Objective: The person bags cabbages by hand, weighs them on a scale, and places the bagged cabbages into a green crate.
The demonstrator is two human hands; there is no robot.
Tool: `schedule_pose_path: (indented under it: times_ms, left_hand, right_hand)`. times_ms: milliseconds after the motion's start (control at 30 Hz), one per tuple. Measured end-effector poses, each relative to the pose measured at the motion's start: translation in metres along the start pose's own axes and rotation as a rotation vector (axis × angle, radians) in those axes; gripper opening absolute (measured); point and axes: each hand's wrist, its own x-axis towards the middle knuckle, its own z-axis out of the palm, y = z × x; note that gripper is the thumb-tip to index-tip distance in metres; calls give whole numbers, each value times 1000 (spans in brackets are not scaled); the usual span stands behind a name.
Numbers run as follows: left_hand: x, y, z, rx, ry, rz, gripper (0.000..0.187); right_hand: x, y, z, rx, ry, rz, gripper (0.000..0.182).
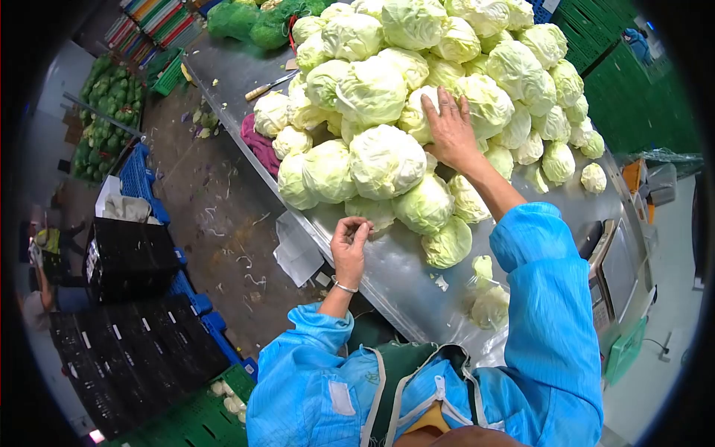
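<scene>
**Cabbages on metal table: right palm down on pile, left hand drawn in at near edge**

Largest first, clock taken from mid-view. Metal table (395, 273), running from 11 round to 4 o'clock. On it, at 1 o'clock, pile of cabbages (380, 88), several layers deep, pale green, leaves wrapped close. At 11, beyond the pile, green net bag (268, 27), filled. At 4, apart from the pile, cabbage under clear film (490, 307); wrapping only partly readable. At 10, against the pile near the table's edge, purple cloth (260, 147).

Hands next. Right hand (453, 138), between 1 and 2: palm down, fingers spread wide across cabbages. Cannot tell which head bears the weight; no grip visible. Left hand (348, 246), just below centre toward 6: narrow, thumb and fingers curled together, just beside the pile's near edge. Anything small pinched there: cannot tell.

Smaller still: knife (269, 86) with wooden handle, lying at 11, out of reach of both hands. Smallest: bracelet (345, 287) on left wrist.

Step in hand, as judged: feeling over or choosing a head on the pile. Called for next, as judged: right fingers closed round a single head, left hand opened for support, neighbours kept from rolling.
</scene>
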Motion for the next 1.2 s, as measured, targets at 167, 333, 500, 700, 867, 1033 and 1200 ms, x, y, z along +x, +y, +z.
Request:
schedule_pose_path:
  times_ms: [167, 333, 500, 700, 867, 1033, 1200]
  left_hand:
    - [-9, -29, -12, -24, 126, -18, 12]
    - [-15, -42, -33, -108, 243, -174, 14]
    - [-9, -28, -51, -140, 270, -136, 16]
    - [41, 30, -45, 214, 212, 353, 16]
    - [80, 76, 22, 729, -23, 833, 40]
    - [92, 61, 53, 893, -177, 857, 44]
    - [94, 53, 42, 841, -249, 828, 44]
  right_hand:
    - [8, -5, -3, 45, 10, 33, 96]
    - [18, -11, -1, -47, -86, 80, 95]
    - [19, -6, -22, 31, -171, 4, 93]
    - [11, -6, -7, -13, -35, -19, 92]
    - [24, -7, 19, -236, 9, 19, 89]
    - [20, 4, -8, -21, -72, -90, 94]
    - [7, 29, -35, 160, -131, -240, 94]
